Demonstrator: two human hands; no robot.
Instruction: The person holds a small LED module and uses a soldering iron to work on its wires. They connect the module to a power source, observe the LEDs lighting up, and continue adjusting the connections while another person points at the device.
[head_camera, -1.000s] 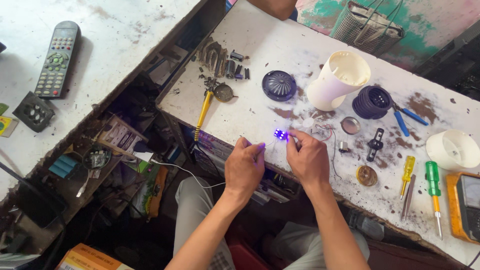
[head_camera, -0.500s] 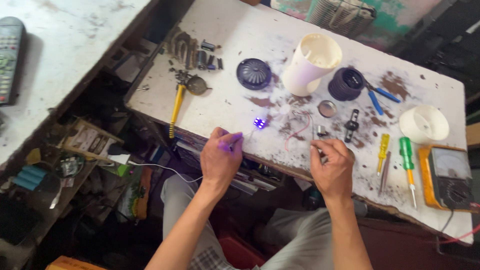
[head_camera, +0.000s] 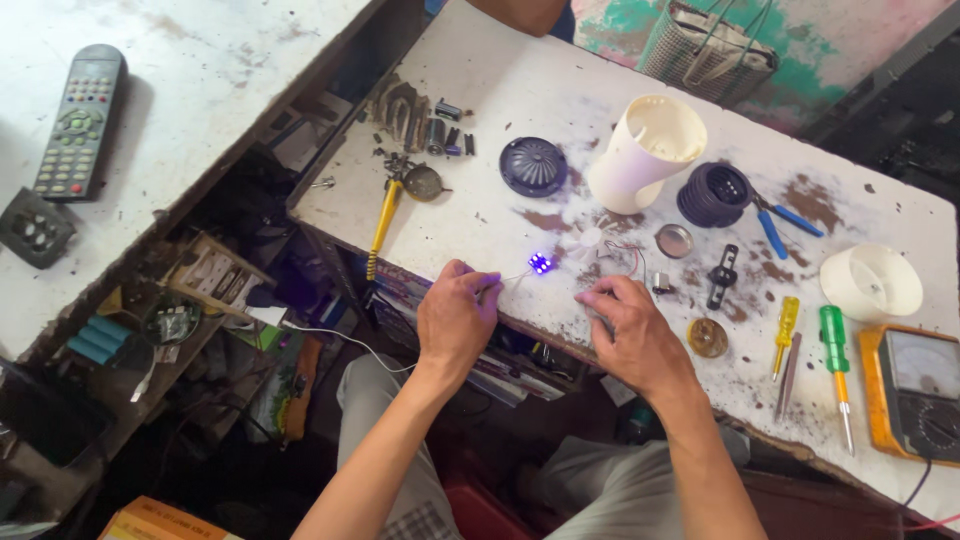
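Two hands at the near edge of a worn white workbench (head_camera: 560, 90), one lit part between them.

Item: small LED board (head_camera: 540, 263), glowing blue-violet, lying on the bench top, thin wires (head_camera: 625, 250) trailing from it toward the right.
Left hand (head_camera: 455, 318): fingers (head_camera: 487, 284) curled shut, apparently pinching a fine lead that runs to the board; the board sits just beyond the fingertips, near but apart.
Right hand (head_camera: 635, 335): palm down, fingers bent and pressed on the bench right of the board; what lies under them, I cannot tell.
Progress, by judgement: the board lights, so its circuit evidently works; the housing remains in pieces, nothing reassembled, namely white shell (head_camera: 645, 155), black ribbed collar (head_camera: 714, 194), dark grille (head_camera: 533, 166).
Also present: yellow screwdriver (head_camera: 785, 325), green screwdriver (head_camera: 835, 365), analogue meter (head_camera: 915, 390).
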